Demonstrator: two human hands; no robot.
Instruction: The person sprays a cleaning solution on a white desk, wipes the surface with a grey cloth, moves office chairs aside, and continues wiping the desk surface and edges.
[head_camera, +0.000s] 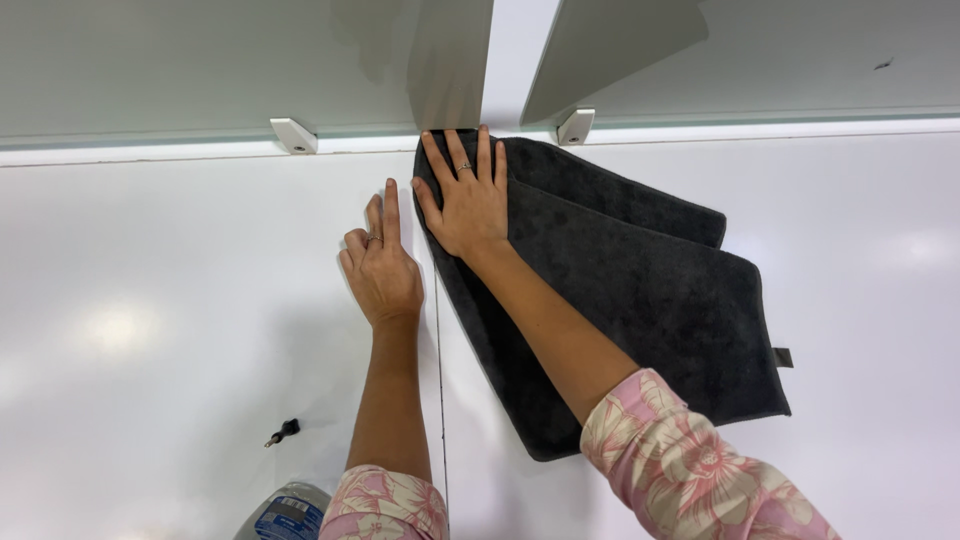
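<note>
Dark grey folded terry-cloth towel (620, 300) lies centre-right of frame on the glossy white table (150, 330), its upper corner touching the frosted partition (200, 60) at top centre. Right hand (468, 200): flat, fingers spread, palm pressing the towel's upper-left corner; it grips nothing, apparently pinning the layers so they do not slide. Left hand (382, 265): just left of the towel's edge, on bare table, index and middle fingers extended, others curled; holds nothing, not touching cloth. Towel's folded edges fan out toward the right. Wide bare surface left and right. Small black object (284, 432) and a plastic bottle top (290, 512) sit lower left, well apart.
</note>
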